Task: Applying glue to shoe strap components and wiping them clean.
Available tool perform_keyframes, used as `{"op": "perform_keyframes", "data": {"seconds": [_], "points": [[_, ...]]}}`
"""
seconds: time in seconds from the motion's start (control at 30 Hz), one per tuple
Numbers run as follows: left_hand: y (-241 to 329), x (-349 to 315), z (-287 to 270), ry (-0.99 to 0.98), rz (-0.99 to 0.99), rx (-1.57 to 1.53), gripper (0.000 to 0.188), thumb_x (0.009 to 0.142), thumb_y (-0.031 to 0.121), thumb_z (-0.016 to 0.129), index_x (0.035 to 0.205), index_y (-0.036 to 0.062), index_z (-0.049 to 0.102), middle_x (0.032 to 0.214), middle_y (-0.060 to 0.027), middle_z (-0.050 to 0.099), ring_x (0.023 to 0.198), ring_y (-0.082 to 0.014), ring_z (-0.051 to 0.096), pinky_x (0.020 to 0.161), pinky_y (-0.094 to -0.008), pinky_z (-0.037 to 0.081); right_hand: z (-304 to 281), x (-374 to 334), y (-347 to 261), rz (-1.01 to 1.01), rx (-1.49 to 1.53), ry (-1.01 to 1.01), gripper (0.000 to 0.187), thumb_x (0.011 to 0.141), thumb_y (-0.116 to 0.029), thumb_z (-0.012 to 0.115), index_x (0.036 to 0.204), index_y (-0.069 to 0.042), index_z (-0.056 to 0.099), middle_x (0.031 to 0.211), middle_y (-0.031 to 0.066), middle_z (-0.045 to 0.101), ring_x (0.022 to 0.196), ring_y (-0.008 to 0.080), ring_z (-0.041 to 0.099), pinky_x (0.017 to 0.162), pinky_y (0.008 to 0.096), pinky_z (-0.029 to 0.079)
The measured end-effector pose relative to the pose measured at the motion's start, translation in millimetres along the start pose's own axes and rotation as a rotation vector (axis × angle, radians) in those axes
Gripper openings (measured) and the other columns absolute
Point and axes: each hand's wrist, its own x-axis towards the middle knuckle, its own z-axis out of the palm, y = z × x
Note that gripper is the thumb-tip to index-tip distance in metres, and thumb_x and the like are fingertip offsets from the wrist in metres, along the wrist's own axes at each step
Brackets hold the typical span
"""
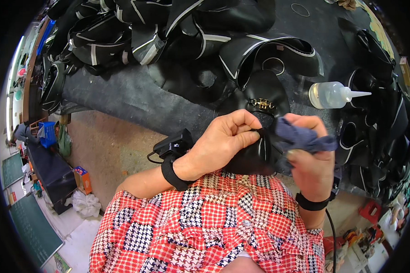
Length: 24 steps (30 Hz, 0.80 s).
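- I could not see the lower part of the shoe [259, 136]; the left hand [223, 141] and the red checked shirt [205, 227] covered it, and its black leather ran into the dark bench [136, 98] behind.
- I could not count the black shoe uppers [146, 32] piled along the far edge of the bench; they overlapped too much, and the picture's rim cut more off at the right.
- My left hand came in from the lower left with a black wrist strap [173, 173] carrying a small black device [173, 144]. Its fingers were curled tight, pinching the shoe's edge just above my chest.
- My right hand [312, 159] stood upright just beside it, closed around a blue cloth [300, 136] pressed against the shoe. It wore a black wristband with a cable hanging down.
- I saw one shoe in hand, with one gold buckle [261, 104] on its front.
- I saw one cloth.
- One clear squeeze bottle [332, 94] lay on its side on the bench, beyond the right hand, nozzle pointing right.
- Two hands were in view, both my own.
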Motion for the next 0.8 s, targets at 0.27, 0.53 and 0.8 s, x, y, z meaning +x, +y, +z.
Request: {"op": "perform_keyframes", "data": {"seconds": [0.27,0.53,0.8], "points": [[-5,0,-3,-0.046,-0.131,-0.115,0.02,0.083,0.001,0.06,0.103,0.0002,0.059,0.093,-0.0026,0.064,0.089,-0.0079,0.059,0.082,-0.0218,0.046,-4,7,37,-0.113,-0.6,-0.047,0.029,0.068,0.005,0.068,0.094,-0.005,0.06,0.103,0.0102,0.061,0.091,0.017,0.06,0.076,0.0259,0.047],[-20,5,5,-0.044,-0.154,-0.174,0.029,0.079,-0.005,0.062,0.107,0.0008,0.062,0.099,-0.0063,0.065,0.091,-0.0089,0.059,0.082,-0.0225,0.046,9,2,55,-0.302,-0.824,0.26,0.02,0.074,0.002,0.065,0.092,-0.003,0.057,0.077,0.0076,0.062,0.067,0.0137,0.062,0.06,0.0236,0.047],[-19,8,5,-0.075,-0.098,-0.105,0.034,0.079,-0.004,0.061,0.113,-0.001,0.059,0.1,-0.0079,0.065,0.088,-0.0087,0.06,0.082,-0.0224,0.047,-24,9,27,0.067,0.057,0.297,0.027,0.088,-0.018,0.056,0.105,0.002,0.048,0.089,0.0136,0.061,0.078,0.0213,0.063,0.074,0.0331,0.052]]}}
